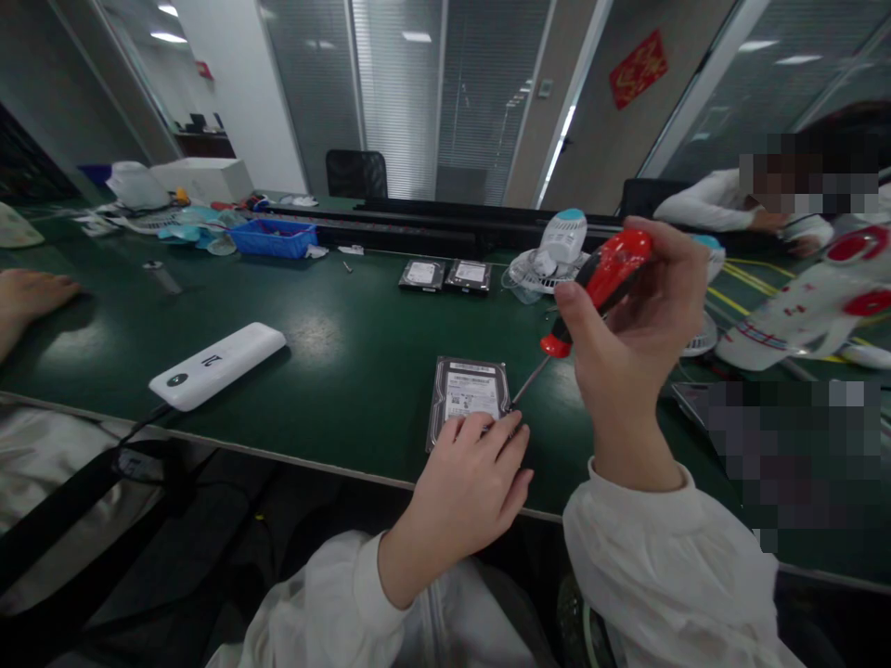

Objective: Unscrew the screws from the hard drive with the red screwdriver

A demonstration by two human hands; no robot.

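A hard drive [472,382] with a white label lies flat on the table before me. My left hand [468,482] rests over its near edge, fingers spread and bent across the top, covering the lower part. My right hand [630,320] is closed round the red and black handle of a screwdriver [618,264], held tilted above the table. Its thin shaft slants down to the drive's right edge, near my left fingertips. What the tip touches is too small to make out.
Two more hard drives [421,274] lie farther back. A blue basket [274,238], a white power bank [219,365] with a cable and white fans [562,239] are around. Another person's hand [33,295] rests at left; a person [738,199] leans over the table at right.
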